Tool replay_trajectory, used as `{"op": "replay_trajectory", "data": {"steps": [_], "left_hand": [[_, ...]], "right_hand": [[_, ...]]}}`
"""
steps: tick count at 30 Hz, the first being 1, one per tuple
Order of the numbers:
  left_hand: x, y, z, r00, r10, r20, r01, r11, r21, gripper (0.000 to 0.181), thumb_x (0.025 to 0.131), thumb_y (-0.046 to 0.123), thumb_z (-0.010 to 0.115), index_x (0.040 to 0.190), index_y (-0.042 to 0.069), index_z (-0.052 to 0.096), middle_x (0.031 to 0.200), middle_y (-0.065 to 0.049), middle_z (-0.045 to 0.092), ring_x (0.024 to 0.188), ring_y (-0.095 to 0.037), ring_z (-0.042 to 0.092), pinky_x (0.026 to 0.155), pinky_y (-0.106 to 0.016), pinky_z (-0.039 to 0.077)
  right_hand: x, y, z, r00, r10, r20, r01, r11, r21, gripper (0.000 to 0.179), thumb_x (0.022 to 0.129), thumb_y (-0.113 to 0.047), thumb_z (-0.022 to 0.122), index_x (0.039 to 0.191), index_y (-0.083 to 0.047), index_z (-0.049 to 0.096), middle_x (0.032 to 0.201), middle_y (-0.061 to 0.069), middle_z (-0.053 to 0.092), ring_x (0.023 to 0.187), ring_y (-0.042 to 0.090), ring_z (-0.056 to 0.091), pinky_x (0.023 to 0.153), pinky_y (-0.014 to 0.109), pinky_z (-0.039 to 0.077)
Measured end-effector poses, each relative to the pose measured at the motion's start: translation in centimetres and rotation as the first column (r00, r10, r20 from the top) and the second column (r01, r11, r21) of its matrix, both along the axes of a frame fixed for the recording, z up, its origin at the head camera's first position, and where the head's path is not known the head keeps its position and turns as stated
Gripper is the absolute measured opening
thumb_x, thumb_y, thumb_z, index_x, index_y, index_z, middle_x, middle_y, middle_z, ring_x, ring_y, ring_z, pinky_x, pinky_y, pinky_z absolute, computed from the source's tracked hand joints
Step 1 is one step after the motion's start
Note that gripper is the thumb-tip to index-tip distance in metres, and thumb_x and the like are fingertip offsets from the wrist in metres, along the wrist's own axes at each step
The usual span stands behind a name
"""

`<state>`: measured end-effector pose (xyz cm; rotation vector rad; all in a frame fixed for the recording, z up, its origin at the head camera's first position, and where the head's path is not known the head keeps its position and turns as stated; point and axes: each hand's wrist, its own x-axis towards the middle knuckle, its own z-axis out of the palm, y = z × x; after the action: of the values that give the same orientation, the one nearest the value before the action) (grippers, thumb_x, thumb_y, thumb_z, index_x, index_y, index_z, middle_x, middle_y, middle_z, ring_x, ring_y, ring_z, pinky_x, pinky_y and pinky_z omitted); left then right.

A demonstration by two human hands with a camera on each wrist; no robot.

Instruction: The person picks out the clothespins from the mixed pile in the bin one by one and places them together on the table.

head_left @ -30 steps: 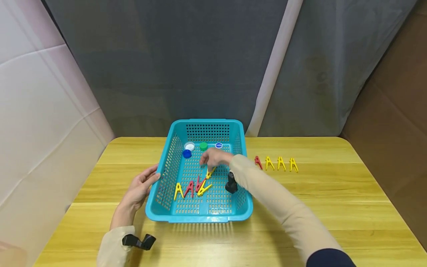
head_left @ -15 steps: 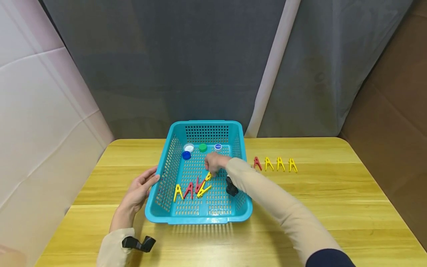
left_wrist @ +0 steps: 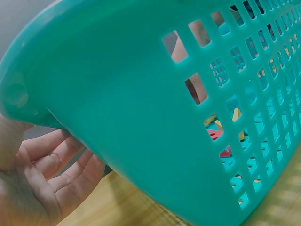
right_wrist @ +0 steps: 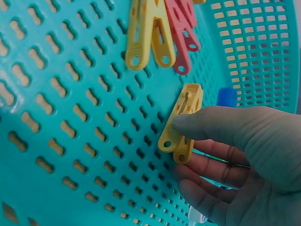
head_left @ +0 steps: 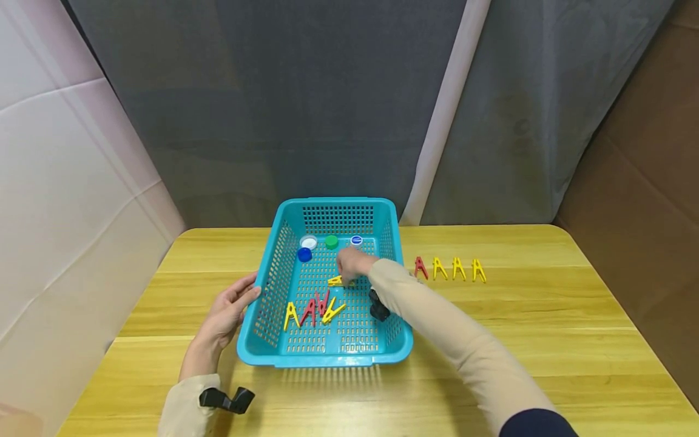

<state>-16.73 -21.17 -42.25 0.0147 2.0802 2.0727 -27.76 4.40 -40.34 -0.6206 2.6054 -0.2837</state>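
Note:
A turquoise plastic basket stands on the wooden table. My left hand holds its left rim, thumb on top and fingers curled beneath, as the left wrist view shows. Inside the basket, my right hand pinches a yellow clothespin between thumb and fingers, low over the slotted floor. Toward the front of the basket lie more clothespins: one yellow at left, two red beside it, and another yellow one with legs spread.
Bottle caps lie at the back of the basket: white, dark blue, green and a blue-and-white one. Right of the basket, a red clothespin and three yellow clothespins stand in a row. A grey curtain hangs behind.
The yellow clothespin in my right hand has turned sideways and come away from the pile. One red clothespin has shifted slightly left. My left hand stays on the rim.

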Motion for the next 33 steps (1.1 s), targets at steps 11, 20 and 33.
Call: {"op": "replay_trajectory", "data": {"steps": [11,20,33], "left_hand": [[-0.1,0.0,-0.1,1.000,0.000,-0.006,0.000,1.000,0.006,0.058,0.098,0.016,0.051,0.145,-0.006,0.024,0.104,0.011,0.057,0.090,-0.002,0.060,0.075,-0.025,0.054],[-0.1,0.0,-0.2,1.000,0.002,-0.007,-0.002,1.000,0.012,0.058,0.098,0.015,0.051,0.144,-0.007,0.025,0.103,0.012,0.058,0.090,-0.003,0.060,0.075,-0.025,0.055],[-0.1,0.0,-0.1,1.000,0.002,-0.001,-0.002,1.000,-0.002,0.060,0.097,0.019,0.053,0.144,-0.007,0.025,0.105,0.012,0.057,0.090,-0.003,0.060,0.076,-0.025,0.055]], "right_hand": [[0.1,0.5,1.0,0.995,-0.065,-0.069,0.051,0.981,-0.190,0.016,0.080,-0.014,0.074,0.076,-0.008,0.059,0.072,-0.002,0.052,0.064,0.011,0.044,0.057,0.023,0.041],[0.2,0.9,1.7,0.987,-0.101,-0.123,0.057,0.945,-0.321,0.021,0.080,-0.014,0.073,0.069,-0.008,0.057,0.060,-0.002,0.042,0.053,0.010,0.032,0.053,0.021,0.033],[0.5,2.1,3.5,0.974,-0.149,-0.168,0.070,0.912,-0.405,0.018,0.081,-0.015,0.072,0.093,-0.002,0.067,0.075,0.004,0.058,0.063,0.013,0.047,0.056,0.022,0.040]]}}
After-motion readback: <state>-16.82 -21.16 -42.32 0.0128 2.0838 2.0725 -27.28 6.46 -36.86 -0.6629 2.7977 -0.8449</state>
